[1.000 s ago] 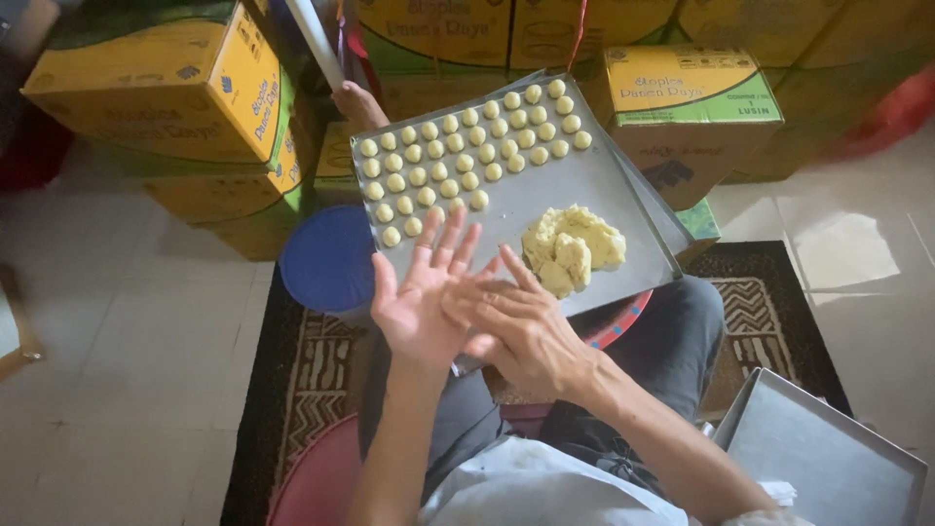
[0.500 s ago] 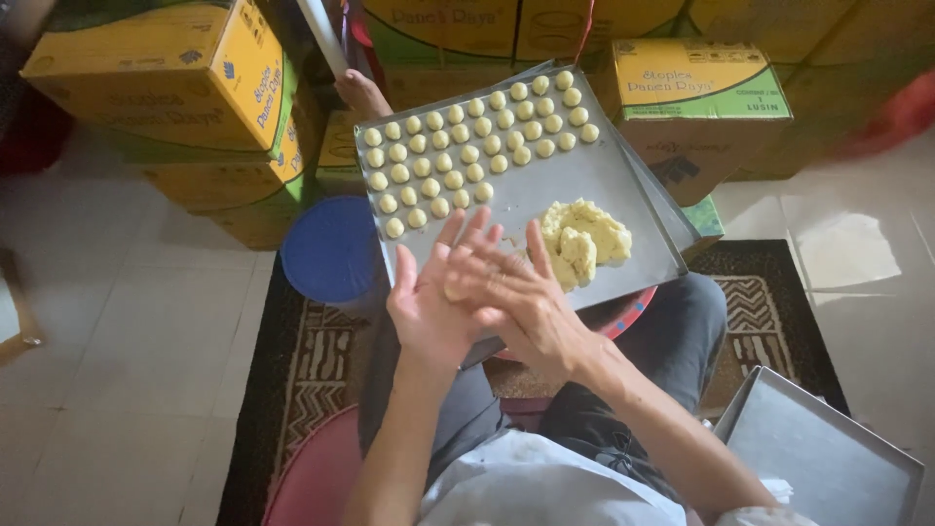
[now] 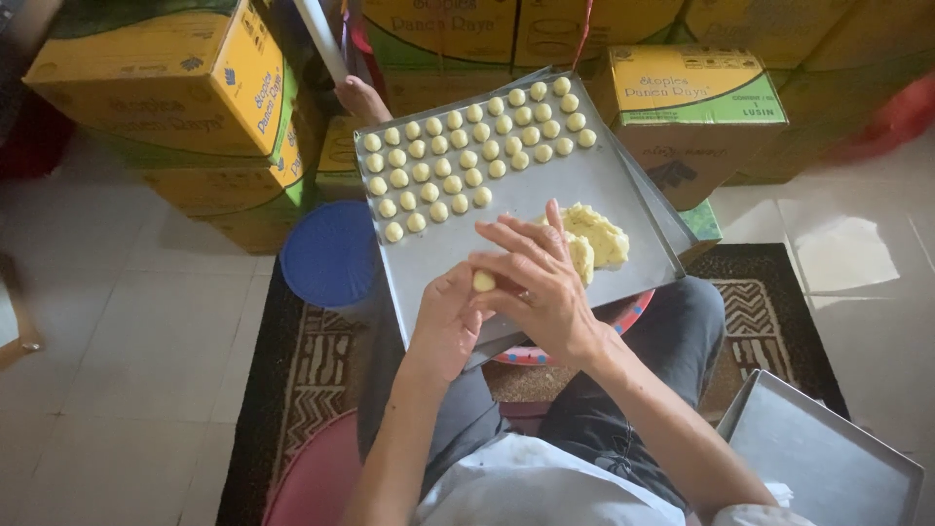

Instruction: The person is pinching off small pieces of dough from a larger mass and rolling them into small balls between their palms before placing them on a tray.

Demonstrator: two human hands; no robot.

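Observation:
A grey metal baking tray [image 3: 545,200] rests on my lap, with several small pale dough balls [image 3: 458,156] laid in rows across its far half. A lump of yellow dough [image 3: 596,239] lies at the tray's near right. My left hand [image 3: 446,321] and my right hand [image 3: 536,282] meet over the tray's near edge, and a small dough ball [image 3: 483,281] is pinched between their fingers. My right hand lies partly over the left and covers part of the dough lump.
Yellow and green cardboard boxes [image 3: 166,83] are stacked behind the tray, one [image 3: 696,97] at the far right. A blue round lid [image 3: 331,255] sits left of the tray. Another metal tray [image 3: 823,453] lies at the near right on a patterned rug [image 3: 302,360].
My hands were flat palm against palm over the tray. Now the fingers have curled and a rolled dough ball shows between the fingertips.

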